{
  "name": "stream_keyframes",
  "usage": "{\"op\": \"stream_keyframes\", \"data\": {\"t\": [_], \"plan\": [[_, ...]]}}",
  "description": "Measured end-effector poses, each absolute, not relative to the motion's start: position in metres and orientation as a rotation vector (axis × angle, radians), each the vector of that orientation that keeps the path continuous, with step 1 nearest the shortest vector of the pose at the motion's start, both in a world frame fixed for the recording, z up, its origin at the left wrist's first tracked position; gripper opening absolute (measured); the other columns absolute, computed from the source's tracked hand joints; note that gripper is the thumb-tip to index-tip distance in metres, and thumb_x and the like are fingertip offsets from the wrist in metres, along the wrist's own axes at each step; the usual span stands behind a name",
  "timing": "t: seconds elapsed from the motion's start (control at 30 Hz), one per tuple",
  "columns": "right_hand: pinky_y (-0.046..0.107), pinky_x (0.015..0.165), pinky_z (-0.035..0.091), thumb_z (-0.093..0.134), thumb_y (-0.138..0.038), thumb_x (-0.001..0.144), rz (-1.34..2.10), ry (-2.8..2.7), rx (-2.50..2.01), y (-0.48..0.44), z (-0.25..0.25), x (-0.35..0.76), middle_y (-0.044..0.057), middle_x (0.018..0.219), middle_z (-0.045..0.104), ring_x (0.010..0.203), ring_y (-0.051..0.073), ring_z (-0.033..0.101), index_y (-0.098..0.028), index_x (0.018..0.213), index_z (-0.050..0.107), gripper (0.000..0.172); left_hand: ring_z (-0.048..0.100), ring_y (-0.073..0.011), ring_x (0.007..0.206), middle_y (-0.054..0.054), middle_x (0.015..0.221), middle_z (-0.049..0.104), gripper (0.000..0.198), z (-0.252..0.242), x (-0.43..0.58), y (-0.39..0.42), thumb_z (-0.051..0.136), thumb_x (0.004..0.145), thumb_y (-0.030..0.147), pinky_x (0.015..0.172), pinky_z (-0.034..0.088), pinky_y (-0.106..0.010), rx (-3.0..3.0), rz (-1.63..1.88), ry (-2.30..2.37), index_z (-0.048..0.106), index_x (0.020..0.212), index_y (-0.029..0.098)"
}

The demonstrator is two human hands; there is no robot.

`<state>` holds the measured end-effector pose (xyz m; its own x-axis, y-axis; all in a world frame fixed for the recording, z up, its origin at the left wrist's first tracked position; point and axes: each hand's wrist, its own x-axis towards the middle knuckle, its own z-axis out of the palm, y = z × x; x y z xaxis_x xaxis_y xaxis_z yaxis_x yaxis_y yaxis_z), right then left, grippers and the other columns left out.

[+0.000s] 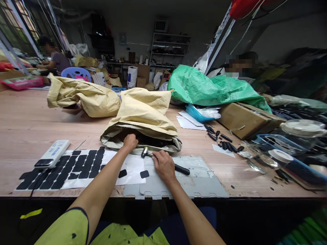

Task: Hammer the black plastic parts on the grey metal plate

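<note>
My left hand [130,142] is closed at the mouth of a tan paper sack [143,117] lying open toward me; its fingers reach into the dark opening and what they hold is hidden. My right hand [165,165] rests closed over the shaft of a small hammer [178,167] with a metal head [144,151] and a black handle. The hammer lies on a grey plastic sheet [199,183] at the table's front edge. Two black oval pads [144,174] lie on white backing paper [133,166] between my arms.
A white sheet with several black pads [76,166] and a white remote-like device [52,153] lie at front left. A second tan sack [79,95], a green bag [212,88], a cardboard box [245,119], black parts [224,141] and clear containers [283,143] fill the table. Two people sit behind.
</note>
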<state>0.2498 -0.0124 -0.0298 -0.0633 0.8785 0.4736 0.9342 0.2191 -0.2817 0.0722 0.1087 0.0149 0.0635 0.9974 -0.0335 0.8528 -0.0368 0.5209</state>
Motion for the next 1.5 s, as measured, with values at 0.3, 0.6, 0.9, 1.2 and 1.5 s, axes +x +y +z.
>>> {"op": "stream_keyframes", "data": {"t": [0.3, 0.6, 0.9, 1.2, 1.5], "plan": [[0.031, 0.076, 0.037, 0.054, -0.022, 0.090, -0.139, -1.947, -1.674, -0.013, -0.032, 0.250, 0.005, 0.091, 0.061, 0.086, 0.020, 0.051, -0.023, 0.104, 0.067, 0.020, 0.056, -0.0218, 0.091, -0.003, 0.090, 0.065, 0.019, 0.003, 0.021, 0.003, 0.062, 0.083, 0.027, 0.081, 0.045, -0.034, 2.094, 0.732, 1.386, 0.072, 0.099, 0.023], [0.031, 0.076, 0.037, 0.051, -0.023, 0.092, -0.162, -1.963, -1.681, -0.013, -0.033, 0.250, 0.005, 0.091, 0.062, 0.086, 0.020, 0.051, -0.022, 0.106, 0.067, 0.022, 0.052, -0.0228, 0.092, -0.002, 0.089, 0.062, 0.020, -0.008, 0.029, 0.008, 0.073, 0.074, 0.033, 0.079, 0.042, -0.034, 2.089, 0.623, 1.411, 0.073, 0.092, 0.025], [0.028, 0.077, 0.044, 0.046, -0.026, 0.096, -0.172, -1.929, -1.518, -0.021, -0.024, 0.245, 0.004, 0.091, 0.066, 0.087, 0.018, 0.058, -0.022, 0.110, 0.068, 0.026, 0.053, -0.0213, 0.091, 0.000, 0.090, 0.064, 0.019, -0.011, 0.029, 0.007, 0.077, 0.071, 0.032, 0.078, 0.040, -0.032, 2.046, 0.650, 1.452, 0.072, 0.088, 0.023], [0.025, 0.075, 0.048, 0.049, -0.028, 0.095, 0.118, -1.823, -1.395, -0.055, -0.001, 0.213, 0.003, 0.094, 0.068, 0.084, 0.016, 0.063, -0.024, 0.111, 0.067, 0.025, 0.052, -0.0191, 0.087, 0.001, 0.086, 0.064, 0.015, -0.010, 0.029, 0.006, 0.078, 0.070, 0.029, 0.074, 0.039, -0.030, 2.014, 0.685, 1.436, 0.073, 0.084, 0.024], [0.026, 0.068, 0.047, 0.047, -0.028, 0.095, 0.080, -1.888, -1.486, -0.059, -0.007, 0.215, 0.003, 0.091, 0.068, 0.080, 0.016, 0.063, -0.023, 0.110, 0.067, 0.026, 0.051, -0.0185, 0.083, 0.001, 0.081, 0.062, 0.012, -0.012, 0.030, 0.006, 0.078, 0.070, 0.028, 0.072, 0.038, -0.030, 2.028, 0.701, 1.440, 0.073, 0.081, 0.024]]}}
